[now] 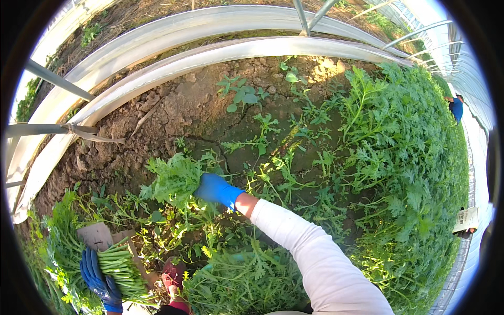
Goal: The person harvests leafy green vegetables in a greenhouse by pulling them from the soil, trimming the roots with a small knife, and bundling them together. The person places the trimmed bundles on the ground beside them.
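My right hand (215,190), in a bright blue glove below a white sleeve, is closed around a bunch of leafy greens (175,177) over the weedy soil. The stem ends of this bunch are hidden by the glove. At the lower left, my left hand (100,279), in a darker blue glove, lies over a stack of cut greens (124,271) and holds it. Pale green stems point right from under that hand, and the leaves (65,240) spread to the left. Beneath the stack are pieces of brown cardboard (96,235).
A leafy heap (244,281) lies at my front, near my red-covered foot (173,273). Dense standing greens (413,169) fill the right. Plastic sheeting (236,47) and metal poles (59,80) border the soil. Another person (456,108) is at the far right.
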{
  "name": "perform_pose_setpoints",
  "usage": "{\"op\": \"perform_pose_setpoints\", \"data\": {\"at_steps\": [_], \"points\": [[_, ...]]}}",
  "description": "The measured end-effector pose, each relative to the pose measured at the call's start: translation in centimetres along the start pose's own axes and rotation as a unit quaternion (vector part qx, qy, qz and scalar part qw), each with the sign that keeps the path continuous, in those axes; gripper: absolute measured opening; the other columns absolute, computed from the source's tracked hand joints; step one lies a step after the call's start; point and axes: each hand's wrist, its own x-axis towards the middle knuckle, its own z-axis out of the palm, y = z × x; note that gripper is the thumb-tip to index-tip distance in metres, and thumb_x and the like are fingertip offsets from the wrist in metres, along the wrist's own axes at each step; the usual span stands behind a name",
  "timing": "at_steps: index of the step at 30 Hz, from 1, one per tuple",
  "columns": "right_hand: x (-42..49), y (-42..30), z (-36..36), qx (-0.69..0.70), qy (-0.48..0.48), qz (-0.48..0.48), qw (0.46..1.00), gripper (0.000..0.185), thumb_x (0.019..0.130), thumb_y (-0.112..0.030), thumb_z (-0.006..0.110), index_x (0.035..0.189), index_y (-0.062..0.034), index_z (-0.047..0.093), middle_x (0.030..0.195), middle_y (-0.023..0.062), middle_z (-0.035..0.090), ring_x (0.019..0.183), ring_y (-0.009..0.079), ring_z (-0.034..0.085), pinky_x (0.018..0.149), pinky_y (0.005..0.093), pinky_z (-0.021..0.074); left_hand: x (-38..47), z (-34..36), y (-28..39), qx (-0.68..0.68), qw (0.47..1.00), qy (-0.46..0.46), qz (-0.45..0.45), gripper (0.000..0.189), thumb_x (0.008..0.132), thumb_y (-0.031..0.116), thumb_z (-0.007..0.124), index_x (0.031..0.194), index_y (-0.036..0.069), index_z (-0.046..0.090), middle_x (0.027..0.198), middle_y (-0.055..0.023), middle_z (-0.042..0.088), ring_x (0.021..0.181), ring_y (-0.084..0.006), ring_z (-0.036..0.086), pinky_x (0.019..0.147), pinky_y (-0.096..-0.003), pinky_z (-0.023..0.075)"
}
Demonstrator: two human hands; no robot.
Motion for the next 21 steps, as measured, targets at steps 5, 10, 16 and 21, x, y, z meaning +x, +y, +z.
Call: {"op": "perform_pose_setpoints", "data": {"at_steps": [5,10,16,21], "points": [[-0.2,1.7,-0.1,-0.012,0.098,-0.287,0.953,0.013,0.077,-0.015,0.065,0.080,-0.0023,0.065,0.079,0.0171,0.064,0.075,0.0309,0.062,0.065,0.0384,0.0484,0.0,0.2,0.2,-0.012,1.000,0.013,0.012,0.072,0.095,0.055,0.018,0.136,0.000,0.041,0.139,-0.0163,0.043,0.130,-0.0340,0.038,0.110,-0.0460,0.0241],[0.4,1.3,-1.6,0.079,0.213,-0.371,0.900,0.007,0.079,-0.009,0.059,0.073,-0.0052,0.061,0.067,0.0121,0.058,0.060,0.0318,0.054,0.055,0.0384,0.0431,0.5,-0.5,1.3,-0.010,0.995,0.052,0.086,0.059,0.098,0.043,0.029,0.132,-0.002,0.046,0.133,-0.0195,0.049,0.121,-0.0371,0.047,0.102,-0.0474,0.0355],[-8.0,-1.8,-3.1,0.266,0.160,-0.052,0.949,0.032,0.068,-0.021,0.073,0.086,0.0023,0.063,0.079,0.0210,0.063,0.067,0.0357,0.059,0.067,0.0402,0.0491,0.3,0.9,-0.1,0.005,0.993,0.065,0.094,0.062,0.099,0.045,0.024,0.133,-0.003,0.045,0.135,-0.0192,0.048,0.123,-0.0361,0.046,0.104,-0.0461,0.0339],[-15.6,-0.2,-5.4,0.046,0.325,-0.017,0.945,0.039,0.067,-0.027,0.074,0.091,0.0007,0.062,0.085,0.0194,0.063,0.081,0.0344,0.062,0.076,0.0408,0.0502,-0.6,1.8,-2.0,-0.015,0.993,0.071,0.090,0.062,0.099,0.045,0.023,0.132,-0.002,0.046,0.135,-0.0170,0.048,0.124,-0.0347,0.045,0.105,-0.0444,0.0321]]}}
